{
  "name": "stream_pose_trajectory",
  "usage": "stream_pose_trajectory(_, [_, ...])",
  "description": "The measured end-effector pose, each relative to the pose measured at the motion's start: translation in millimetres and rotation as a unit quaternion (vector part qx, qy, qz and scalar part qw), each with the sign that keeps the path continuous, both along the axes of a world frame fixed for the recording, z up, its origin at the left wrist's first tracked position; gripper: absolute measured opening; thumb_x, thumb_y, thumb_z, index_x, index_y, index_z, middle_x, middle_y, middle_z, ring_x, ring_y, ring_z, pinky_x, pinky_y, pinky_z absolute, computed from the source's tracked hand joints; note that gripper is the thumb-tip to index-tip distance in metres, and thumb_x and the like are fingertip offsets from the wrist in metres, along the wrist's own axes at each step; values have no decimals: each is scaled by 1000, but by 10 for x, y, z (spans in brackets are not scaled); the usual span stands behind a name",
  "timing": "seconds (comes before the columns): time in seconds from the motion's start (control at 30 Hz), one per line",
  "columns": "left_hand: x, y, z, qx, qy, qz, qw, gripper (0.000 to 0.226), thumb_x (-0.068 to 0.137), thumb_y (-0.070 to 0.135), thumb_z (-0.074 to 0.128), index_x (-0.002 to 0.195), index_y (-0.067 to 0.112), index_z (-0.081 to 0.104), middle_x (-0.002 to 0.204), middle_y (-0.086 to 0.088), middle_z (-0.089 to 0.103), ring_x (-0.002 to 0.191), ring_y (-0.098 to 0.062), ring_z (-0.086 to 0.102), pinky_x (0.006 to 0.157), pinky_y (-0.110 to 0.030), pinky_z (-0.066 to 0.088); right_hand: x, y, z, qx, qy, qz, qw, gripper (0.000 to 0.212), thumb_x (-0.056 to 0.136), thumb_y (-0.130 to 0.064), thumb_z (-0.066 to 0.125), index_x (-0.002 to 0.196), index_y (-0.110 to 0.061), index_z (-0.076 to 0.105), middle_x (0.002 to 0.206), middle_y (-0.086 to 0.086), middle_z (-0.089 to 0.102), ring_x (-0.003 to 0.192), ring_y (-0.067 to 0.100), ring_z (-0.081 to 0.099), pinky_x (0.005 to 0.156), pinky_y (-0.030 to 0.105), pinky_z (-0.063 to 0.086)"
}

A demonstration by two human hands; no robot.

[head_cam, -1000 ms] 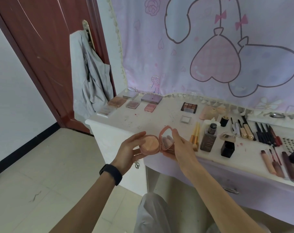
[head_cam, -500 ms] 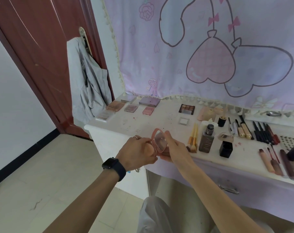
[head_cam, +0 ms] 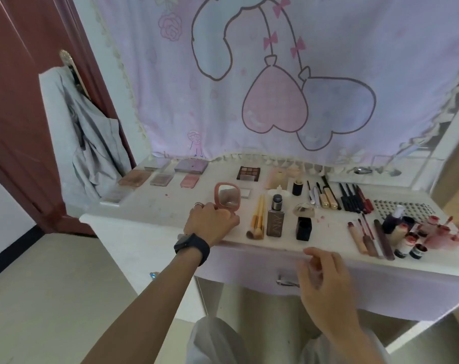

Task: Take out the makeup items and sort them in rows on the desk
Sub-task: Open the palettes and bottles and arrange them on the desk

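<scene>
From the head view, the white bench [head_cam: 154, 206] ran left to right under a pale lilac cloth [head_cam: 315, 48] printed with heart shapes. The left hand [head_cam: 212, 224], with a dark watch [head_cam: 191, 246] on the wrist and a ring [head_cam: 198, 205] on one finger, lay near the front edge of the bench, fingers curled over the base of a pink compact [head_cam: 227, 197]. The base was hidden beneath the hand, so the grip seemed to be a clasp rather than a mere touch. The compact's rounded lid stood upright with its mirror facing the camera.

Just right of the compact lay a few brushes [head_cam: 257, 219] with pale wooden handles, bristles toward the near edge. Beside them stood a square brown glass bottle [head_cam: 275, 219], then a small black bottle [head_cam: 304, 227] with a clear domed cap. A dark eyeshadow palette [head_cam: 248, 173] sat farther back, and flat pink and mauve palettes [head_cam: 160, 177] were grouped at the far left. Slim black pencils [head_cam: 354, 199] lay side by side at the far right, with glossy lip tubes [head_cam: 367, 240] nearer.

The right hand [head_cam: 325, 282] hung in front of the lilac drawer front, fingers loosely bent and holding nothing, partly covering a metal drawer handle [head_cam: 286, 282].

On the left, a grey garment [head_cam: 91, 143] hung from a reddish-brown door [head_cam: 18, 101].
</scene>
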State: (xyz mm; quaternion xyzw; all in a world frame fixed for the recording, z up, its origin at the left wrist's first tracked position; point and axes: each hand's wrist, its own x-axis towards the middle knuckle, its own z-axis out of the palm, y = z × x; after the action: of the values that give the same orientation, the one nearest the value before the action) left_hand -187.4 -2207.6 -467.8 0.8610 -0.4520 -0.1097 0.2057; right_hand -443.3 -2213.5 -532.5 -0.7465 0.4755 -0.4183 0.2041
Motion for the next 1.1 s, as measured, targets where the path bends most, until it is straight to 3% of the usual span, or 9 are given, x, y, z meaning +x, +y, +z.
stream_pose_trajectory(0.13, [-103,-269,-79,36,-34,34,998,42,78,54,35,76,20,60,90,-2,63,91,-27,48,78,-38,31,-133,-216,-186,-64,75,-35,995,49,84,-23,77,126,-8,56,128,11,53,116,22,48,94,33,43])
stream_pose_trajectory(0.27, [-153,-394,-161,48,-63,27,997,38,85,52,38,77,21,59,94,-3,62,90,-24,41,80,-38,25,-138,-370,-365,-82,168,-34,982,59,94,-47,50,135,-4,53,142,14,49,132,30,45,109,44,43])
stream_pose_trajectory(0.4, [-189,-422,-172,51,-56,22,997,41,88,60,40,76,25,58,106,-8,63,98,-26,42,85,-40,29,-155,-447,-513,-111,212,-36,970,67,96,-51,43,141,-1,51,146,15,51,137,30,44,117,45,34])
stream_pose_trajectory(0.47, [-178,-356,-229,18,-17,41,999,61,81,72,45,108,20,62,123,-12,58,115,-31,44,96,-41,33,-177,-455,-582,-135,207,-34,969,67,96,-48,46,143,-1,49,148,15,49,139,30,42,118,44,32])
stream_pose_trajectory(0.5, [-173,-303,-257,-9,6,53,999,77,78,74,48,128,15,54,133,-14,53,123,-32,41,101,-41,33,-184,-459,-614,-149,202,-32,968,66,95,-46,48,144,-1,49,149,15,49,140,31,42,118,46,32])
stream_pose_trajectory(0.57, [-159,-206,-337,-53,23,60,997,88,80,71,55,144,12,40,140,-15,48,128,-33,39,105,-41,35,-179,-466,-658,-164,192,-30,967,66,95,-44,51,144,0,48,149,16,48,141,32,41,117,48,33])
stream_pose_trajectory(0.7, [-161,-99,-419,-104,21,56,993,90,79,72,61,145,14,41,137,-11,54,125,-31,43,104,-40,39,-137,-472,-692,-164,180,-39,969,66,94,-41,54,145,0,47,150,16,46,141,32,41,117,49,32])
stream_pose_trajectory(1.1, [-223,-60,-484,-130,18,62,989,87,78,69,65,142,14,44,138,-9,54,126,-30,44,104,-40,38,-151,-492,-721,-180,176,-47,967,66,95,-43,53,145,-1,47,149,15,48,140,31,43,117,48,33])
